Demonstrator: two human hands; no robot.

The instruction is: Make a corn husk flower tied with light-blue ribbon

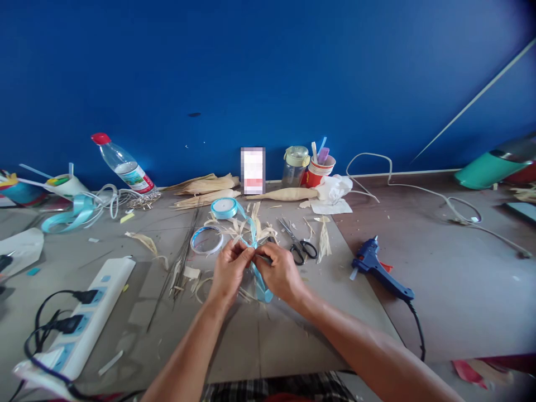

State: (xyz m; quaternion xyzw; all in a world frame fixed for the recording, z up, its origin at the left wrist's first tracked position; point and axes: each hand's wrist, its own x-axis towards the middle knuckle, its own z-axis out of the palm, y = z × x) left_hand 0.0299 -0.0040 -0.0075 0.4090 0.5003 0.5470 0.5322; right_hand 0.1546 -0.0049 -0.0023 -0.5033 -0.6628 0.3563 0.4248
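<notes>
Both hands meet at the middle of the table, pinching a light blue ribbon [262, 288]. My left hand [231, 267] has its thumb and fingertips closed on it from the left. From the right, my right hand [280, 269] pinches it close beside them. One length of ribbon runs up to a ribbon spool [224, 207] behind the hands, and a loop hangs below. Pale dried husk strips [234, 228] fan out just beyond the fingers. An empty-looking white ring spool [206, 240] lies left of them, and black-handled scissors [298, 241] lie to the right.
A blue glue gun [383, 268] lies at right with its cord. At left are a white power strip [90, 318] with plugs and thin wires [184, 254]. Along the wall stand a leaning bottle [125, 164], a glass jar [294, 167] and paper cups [320, 170].
</notes>
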